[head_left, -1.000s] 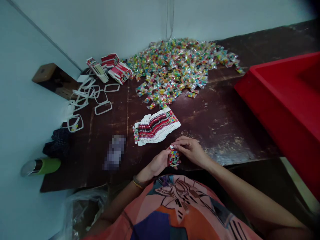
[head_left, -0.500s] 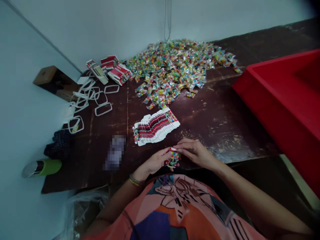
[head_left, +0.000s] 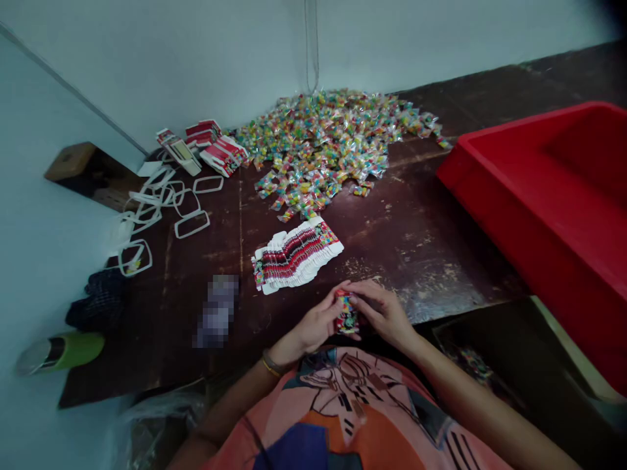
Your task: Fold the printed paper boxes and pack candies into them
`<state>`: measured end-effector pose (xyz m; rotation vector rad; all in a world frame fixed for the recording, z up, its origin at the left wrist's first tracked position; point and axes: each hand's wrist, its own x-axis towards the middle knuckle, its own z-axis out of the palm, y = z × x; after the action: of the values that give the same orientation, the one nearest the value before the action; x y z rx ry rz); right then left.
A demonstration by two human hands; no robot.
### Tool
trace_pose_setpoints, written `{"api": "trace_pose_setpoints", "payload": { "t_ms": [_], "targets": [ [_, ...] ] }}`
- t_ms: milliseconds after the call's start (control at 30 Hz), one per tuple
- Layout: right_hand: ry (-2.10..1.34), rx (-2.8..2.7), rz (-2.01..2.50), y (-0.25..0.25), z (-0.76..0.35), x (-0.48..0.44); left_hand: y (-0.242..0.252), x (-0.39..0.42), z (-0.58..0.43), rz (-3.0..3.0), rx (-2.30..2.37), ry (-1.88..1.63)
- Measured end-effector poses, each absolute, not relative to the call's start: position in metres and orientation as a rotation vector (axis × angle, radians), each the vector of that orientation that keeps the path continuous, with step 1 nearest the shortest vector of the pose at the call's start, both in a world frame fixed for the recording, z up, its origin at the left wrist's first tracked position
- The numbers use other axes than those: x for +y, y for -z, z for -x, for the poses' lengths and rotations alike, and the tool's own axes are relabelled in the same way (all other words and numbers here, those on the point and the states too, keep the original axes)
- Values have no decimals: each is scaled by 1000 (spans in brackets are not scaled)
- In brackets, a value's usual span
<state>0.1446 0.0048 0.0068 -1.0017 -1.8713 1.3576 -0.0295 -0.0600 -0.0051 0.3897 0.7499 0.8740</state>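
Observation:
Close to my body, just off the table's front edge, I hold a small printed carton point(head_left: 347, 314), red and black with bright spots. My left hand point(head_left: 316, 324) grips its left side, fingers closed round it. On the other side my right hand point(head_left: 383, 309) has its thumb and fingers pressed to the carton's upper end. Just beyond my hands lies a fanned row of flat cartons point(head_left: 296, 256) with white flaps. Behind that row spreads a big heap of small clear packets of colourful candy point(head_left: 328, 140).
On the right stands a large red tray point(head_left: 519, 189), overhanging the front edge. Loose white bands point(head_left: 192, 224), bundled cartons point(head_left: 224, 155) and a wooden block point(head_left: 93, 173) are at the left. Nearer are a dark cloth point(head_left: 95, 300), a green bottle point(head_left: 78, 350) and a blurred-out item point(head_left: 218, 310).
The view has shifted, so the table's things sit further left. The carton's top white flap no longer shows; my right fingers now lie over that end.

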Motion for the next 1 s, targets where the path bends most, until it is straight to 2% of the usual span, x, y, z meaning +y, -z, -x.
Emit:
{"api": "trace_pose_setpoints", "payload": {
  "t_ms": [133,233,333,467,567,700,800,933,1000],
  "targets": [
    [-1661,-2083,1233,-40,-231,22,1,-65,25,-618,752,-758],
    [-1777,-2372,1353,-57,-280,36,-5,-61,41,-768,871,-833],
    [-1489,-2524,1234,-44,-249,58,-6,-51,53,-772,981,-949],
    [-902,-2540,868,3,-138,113,0,-44,54,-675,1053,-946],
    [-759,-2677,667,27,-93,148,6,-51,54,-620,1063,-901],
    [-751,-2761,530,35,-115,148,11,-64,58,-595,1039,-882],
    [-734,-2739,582,30,-135,131,10,-63,64,-765,1199,-942],
    [-628,-2533,984,27,-108,128,9,-39,91,-1458,1930,-1147],
    [-518,-2430,1208,31,-82,130,14,-23,104,-1711,2257,-956]
  ]
}}
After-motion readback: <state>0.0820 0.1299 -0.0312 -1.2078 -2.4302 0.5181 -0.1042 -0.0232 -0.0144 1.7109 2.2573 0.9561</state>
